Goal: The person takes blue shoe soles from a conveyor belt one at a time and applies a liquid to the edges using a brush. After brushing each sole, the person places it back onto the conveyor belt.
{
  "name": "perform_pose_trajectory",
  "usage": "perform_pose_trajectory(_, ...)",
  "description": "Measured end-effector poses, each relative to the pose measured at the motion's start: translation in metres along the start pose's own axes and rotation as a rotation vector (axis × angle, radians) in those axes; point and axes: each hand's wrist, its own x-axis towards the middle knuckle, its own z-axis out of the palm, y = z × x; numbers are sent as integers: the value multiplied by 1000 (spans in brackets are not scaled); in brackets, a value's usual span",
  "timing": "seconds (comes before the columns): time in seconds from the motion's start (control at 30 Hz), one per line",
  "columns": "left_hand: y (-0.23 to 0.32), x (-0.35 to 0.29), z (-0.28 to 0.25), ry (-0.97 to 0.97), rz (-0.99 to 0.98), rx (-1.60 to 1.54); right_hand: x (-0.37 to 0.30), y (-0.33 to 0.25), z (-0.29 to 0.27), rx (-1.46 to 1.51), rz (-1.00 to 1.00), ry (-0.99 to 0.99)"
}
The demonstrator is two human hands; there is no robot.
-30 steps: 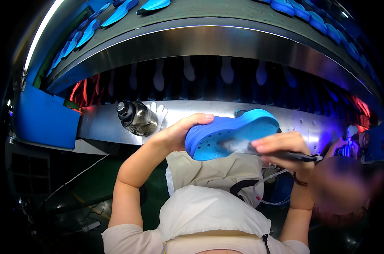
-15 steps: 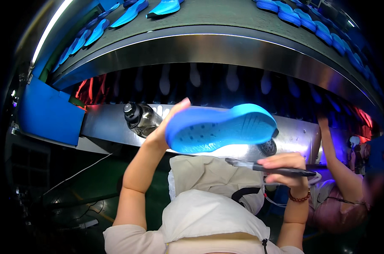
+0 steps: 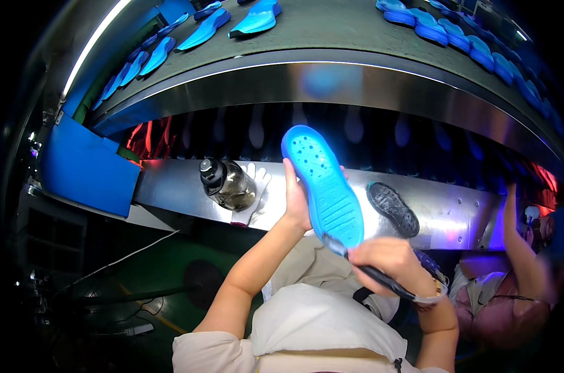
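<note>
My left hand (image 3: pixel 296 200) grips a bright blue shoe sole (image 3: pixel 322 183) by its left edge and holds it up on end, its perforated face toward me. My right hand (image 3: pixel 384 262) is closed around a thin dark brush-like tool (image 3: pixel 381 278), whose tip touches the lower end of the sole. Both hands are in front of a shiny metal ledge (image 3: pixel 170 193).
On the ledge stand a dark water bottle (image 3: pixel 226 184), a white glove (image 3: pixel 252 196) and a black sole (image 3: pixel 392 208). A conveyor above carries several blue soles (image 3: pixel 257 18). A blue box (image 3: pixel 86 165) sits at left. Another person's arm (image 3: pixel 521 248) reaches up at right.
The blue sole has turned from lying sideways to standing on end. My right hand with the tool has moved left and up to its lower end.
</note>
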Motion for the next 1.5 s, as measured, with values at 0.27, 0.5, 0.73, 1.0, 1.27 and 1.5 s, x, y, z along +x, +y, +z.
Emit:
perform_pose_trajectory(0.27,-1,-4,26,-132,95,-68,19,-2,-8,195,87,118)
perform_pose_trajectory(0.5,21,-13,30,-128,100,-35,1,6,-17,280,166,139)
perform_pose_trajectory(0.73,36,-14,52,-155,107,-42,-9,18,-10,761,269,222)
perform_pose_trajectory(1.0,-2,-33,46,-159,149,39,-3,-11,13,670,291,335)
perform_pose_trajectory(1.27,9,-26,52,-187,142,-33,15,-10,-5,549,151,185)
perform_pose_trajectory(1.5,20,-21,45,-338,28,-214,30,-8,-32,370,77,22)
